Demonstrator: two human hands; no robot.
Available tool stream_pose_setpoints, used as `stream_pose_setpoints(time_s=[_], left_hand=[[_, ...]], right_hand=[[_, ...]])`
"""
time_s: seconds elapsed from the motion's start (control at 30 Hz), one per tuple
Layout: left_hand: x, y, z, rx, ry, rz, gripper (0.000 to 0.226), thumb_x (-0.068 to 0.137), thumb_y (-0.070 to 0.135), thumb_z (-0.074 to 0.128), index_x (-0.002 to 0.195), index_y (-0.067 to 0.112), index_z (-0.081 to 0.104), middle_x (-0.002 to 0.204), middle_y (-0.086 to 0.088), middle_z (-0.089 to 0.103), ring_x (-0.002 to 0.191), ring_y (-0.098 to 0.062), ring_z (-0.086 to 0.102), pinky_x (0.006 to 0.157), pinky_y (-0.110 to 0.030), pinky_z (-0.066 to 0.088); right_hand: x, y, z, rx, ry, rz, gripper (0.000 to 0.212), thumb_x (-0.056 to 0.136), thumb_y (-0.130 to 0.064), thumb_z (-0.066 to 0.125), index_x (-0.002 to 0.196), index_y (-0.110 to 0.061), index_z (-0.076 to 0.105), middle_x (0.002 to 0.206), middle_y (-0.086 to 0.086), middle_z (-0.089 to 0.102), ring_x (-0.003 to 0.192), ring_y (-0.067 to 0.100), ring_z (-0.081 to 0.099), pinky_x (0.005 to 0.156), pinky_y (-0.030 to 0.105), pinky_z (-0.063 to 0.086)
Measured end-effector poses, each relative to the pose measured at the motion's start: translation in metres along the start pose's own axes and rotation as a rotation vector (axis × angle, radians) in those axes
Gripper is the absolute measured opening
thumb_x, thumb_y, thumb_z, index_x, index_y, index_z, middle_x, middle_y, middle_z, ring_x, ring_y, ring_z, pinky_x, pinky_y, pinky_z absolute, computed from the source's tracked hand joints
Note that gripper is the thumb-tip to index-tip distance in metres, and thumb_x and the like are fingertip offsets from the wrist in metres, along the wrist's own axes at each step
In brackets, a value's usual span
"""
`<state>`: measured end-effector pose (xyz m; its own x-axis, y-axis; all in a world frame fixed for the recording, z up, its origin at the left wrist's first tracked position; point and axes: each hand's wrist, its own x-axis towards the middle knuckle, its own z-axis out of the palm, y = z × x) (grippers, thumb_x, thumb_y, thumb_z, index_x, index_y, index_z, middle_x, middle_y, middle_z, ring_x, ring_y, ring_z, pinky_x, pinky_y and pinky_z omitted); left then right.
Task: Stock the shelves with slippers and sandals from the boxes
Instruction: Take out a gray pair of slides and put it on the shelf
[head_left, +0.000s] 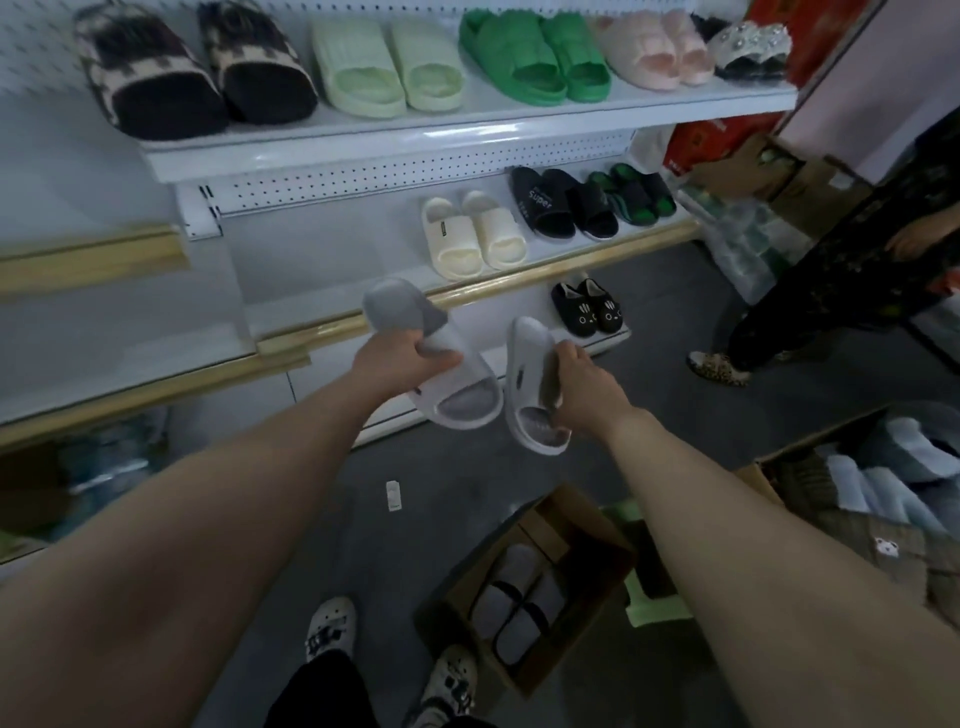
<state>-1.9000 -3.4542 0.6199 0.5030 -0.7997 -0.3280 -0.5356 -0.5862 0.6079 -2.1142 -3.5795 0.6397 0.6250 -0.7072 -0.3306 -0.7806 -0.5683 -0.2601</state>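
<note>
— Slipper pair (460, 400), pale grey: I have one in each hand, up in the air in front of the shelving, just below the lip of the middle shelf (332, 270).

— How are you holding them?

— My left hand (400, 364) is curled round the waist of the left slipper (397, 306), thumb over the top, sole turned partly up. My right hand (582, 384) grips the right slipper (530, 364) by its side. The view is soft there, so I only think those fingers are hooked under the strap. Neither hand is slack. The two slippers hang close together but not touching.

— Heavy?

— I'd judge not. They look like thick moulded foam: light, springy, matte rather than slick, and nothing that would break if dropped. Squeeze the middle too hard and the sole will likely bend, so the strap or the stiff edge beside it is the better hold.

— Where do they go?

— The middle shelf looks likeliest, on the bare stretch left of the cream pair (472, 236), which sits beside the black pair (563, 205). I'd set each down flat on its sole, toes out, side by side.

— More to come?

— Yes. The cardboard box (592, 571) on the floor by my feet holds grey slippers (514, 608) yet to be shelved.
</note>
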Motion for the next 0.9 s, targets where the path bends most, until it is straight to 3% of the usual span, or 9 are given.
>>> stream_pose_setpoints(time_s=[0.2, 0.37, 0.6, 0.77, 0.9], left_hand=[[0.013, -0.025, -0.006, 0.158, -0.046, 0.094, 0.050, 0.082, 0.051, 0.067, 0.125, 0.026, 0.058, 0.118, -0.004, 0.064, 0.103, -0.028, 0.061, 0.085, -0.037, 0.051], [0.044, -0.061, -0.032, 0.222, -0.019, 0.065, 0.053, 0.079, 0.046, 0.070, 0.128, 0.029, 0.058, 0.121, -0.007, 0.061, 0.100, -0.030, 0.062, 0.082, -0.036, 0.051], [0.116, -0.109, -0.076, 0.244, 0.012, 0.032, 0.052, 0.083, 0.037, 0.069, 0.133, 0.028, 0.056, 0.132, -0.008, 0.053, 0.111, -0.033, 0.057, 0.093, -0.039, 0.047], [0.182, -0.132, -0.092, 0.231, 0.014, 0.013, 0.052, 0.086, 0.032, 0.068, 0.136, 0.027, 0.052, 0.139, -0.004, 0.046, 0.121, -0.027, 0.052, 0.099, -0.036, 0.041], [0.229, -0.146, -0.094, 0.204, 0.028, 0.012, 0.050, 0.086, 0.029, 0.069, 0.133, 0.025, 0.054, 0.140, -0.003, 0.048, 0.115, -0.025, 0.056, 0.099, -0.039, 0.044]], right_hand=[[0.044, -0.022, 0.005, -0.188, -0.076, -0.168, 0.087, 0.070, -0.013, 0.083, 0.136, -0.004, 0.026, 0.133, 0.015, 0.035, 0.115, 0.040, 0.052, 0.092, 0.045, 0.045], [0.101, -0.058, 0.014, -0.243, -0.175, -0.227, 0.109, 0.064, -0.017, 0.086, 0.148, -0.020, 0.015, 0.138, 0.014, 0.030, 0.113, 0.037, 0.050, 0.087, 0.045, 0.050], [0.201, -0.120, 0.026, -0.311, -0.069, -0.337, 0.067, 0.084, -0.028, 0.070, 0.136, -0.011, 0.032, 0.136, 0.017, 0.037, 0.105, 0.038, 0.054, 0.076, 0.040, 0.045], [0.276, -0.150, 0.029, -0.290, -0.060, -0.325, 0.059, 0.081, -0.024, 0.074, 0.126, -0.010, 0.039, 0.132, 0.015, 0.039, 0.105, 0.035, 0.052, 0.080, 0.042, 0.047], [0.326, -0.164, 0.033, -0.272, -0.043, -0.313, 0.068, 0.079, -0.021, 0.077, 0.134, -0.010, 0.039, 0.135, 0.013, 0.040, 0.113, 0.032, 0.051, 0.088, 0.038, 0.045]])
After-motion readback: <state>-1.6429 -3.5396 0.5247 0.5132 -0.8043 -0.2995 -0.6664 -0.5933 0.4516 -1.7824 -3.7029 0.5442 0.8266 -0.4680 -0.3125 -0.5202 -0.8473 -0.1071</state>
